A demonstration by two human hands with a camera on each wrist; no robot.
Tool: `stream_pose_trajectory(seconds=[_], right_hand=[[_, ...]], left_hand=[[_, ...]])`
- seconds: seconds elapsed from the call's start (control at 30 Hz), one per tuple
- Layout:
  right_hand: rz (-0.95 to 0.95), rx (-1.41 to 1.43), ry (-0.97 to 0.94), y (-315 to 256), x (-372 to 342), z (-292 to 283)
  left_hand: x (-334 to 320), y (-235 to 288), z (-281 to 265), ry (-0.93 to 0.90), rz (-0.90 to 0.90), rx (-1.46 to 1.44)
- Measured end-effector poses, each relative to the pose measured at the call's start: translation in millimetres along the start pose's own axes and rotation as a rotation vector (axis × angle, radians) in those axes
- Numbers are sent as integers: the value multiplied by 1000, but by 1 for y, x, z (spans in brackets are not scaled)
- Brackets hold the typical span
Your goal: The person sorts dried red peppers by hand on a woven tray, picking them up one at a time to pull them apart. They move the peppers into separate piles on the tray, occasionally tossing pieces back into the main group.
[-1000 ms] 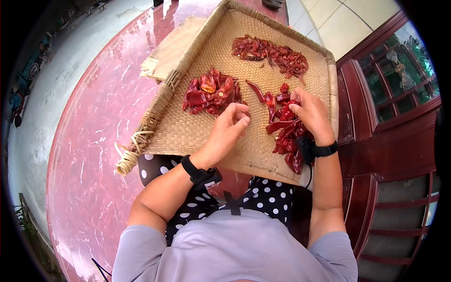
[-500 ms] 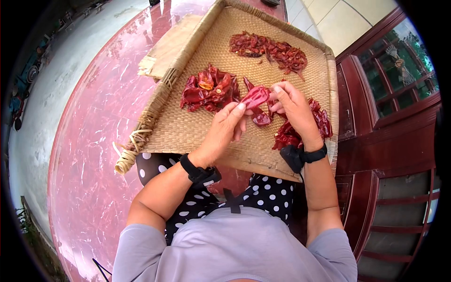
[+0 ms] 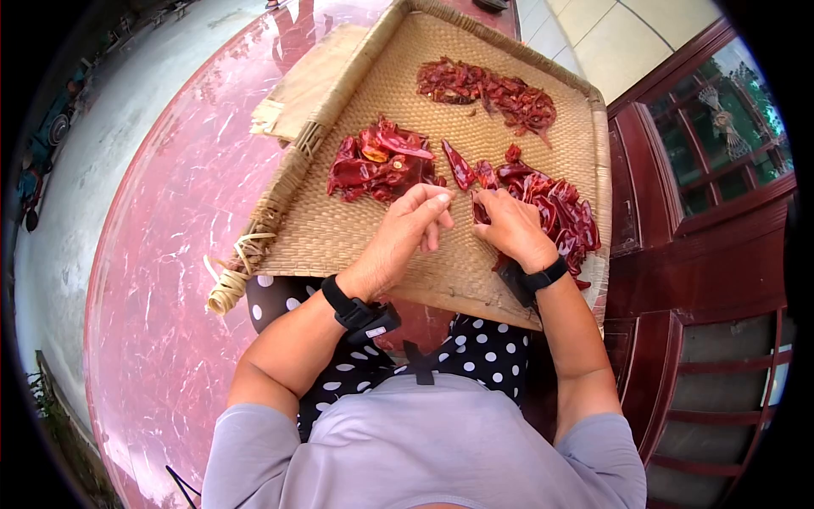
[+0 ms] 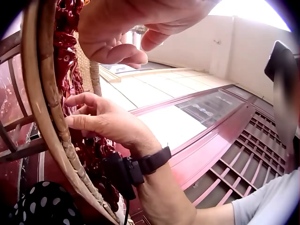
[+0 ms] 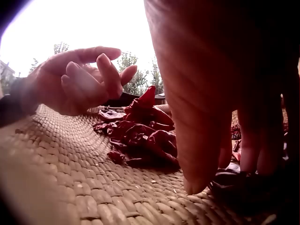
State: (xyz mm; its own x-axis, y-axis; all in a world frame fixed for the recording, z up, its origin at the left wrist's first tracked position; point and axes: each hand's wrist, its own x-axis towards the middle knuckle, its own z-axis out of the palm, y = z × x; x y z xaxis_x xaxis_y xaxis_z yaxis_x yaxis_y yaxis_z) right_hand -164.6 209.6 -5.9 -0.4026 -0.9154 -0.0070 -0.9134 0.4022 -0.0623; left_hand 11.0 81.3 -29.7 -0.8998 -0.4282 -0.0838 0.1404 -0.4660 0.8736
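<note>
My left hand hovers over the tray just below the left pile of dried red chilies. Its fingers are loosely bent, with nothing between them. My right hand reaches down to the near-left side of the right chili pile, thumb and fingers either side of a dark red dried chili. In the right wrist view the thumb tip comes down close to the weave, and the hand hides much of that chili. A single pointed chili lies just beyond the right fingertips.
The woven tray has a raised bound rim and sits over the person's lap. Smaller chili pieces lie toward its far side. A flat tan board is left of the tray; a dark red door stands close on the right.
Both hands held a glossy chili half a second ago; now a similar one lies atop the left pile. My left hand is empty, and my right hand has lowered to the right pile.
</note>
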Motion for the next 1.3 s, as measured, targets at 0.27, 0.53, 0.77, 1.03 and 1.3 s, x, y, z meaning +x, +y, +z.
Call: stream_pose_trajectory(seconds=[0.27, 0.53, 0.77, 1.03, 1.3], right_hand=[[60, -64, -115, 3, 5, -17], [111, 285, 375, -4, 39, -33], [317, -91, 98, 21, 51, 16], [123, 903, -59, -17, 7, -35], [251, 751, 81, -2, 3, -35]], left_hand=[[-3, -2, -1, 6, -29, 61], [0, -5, -3, 11, -28, 83], [-1, -4, -2, 34, -29, 71], [-3, -1, 7, 84, -13, 68], [-3, -2, 0, 160, 175, -75]])
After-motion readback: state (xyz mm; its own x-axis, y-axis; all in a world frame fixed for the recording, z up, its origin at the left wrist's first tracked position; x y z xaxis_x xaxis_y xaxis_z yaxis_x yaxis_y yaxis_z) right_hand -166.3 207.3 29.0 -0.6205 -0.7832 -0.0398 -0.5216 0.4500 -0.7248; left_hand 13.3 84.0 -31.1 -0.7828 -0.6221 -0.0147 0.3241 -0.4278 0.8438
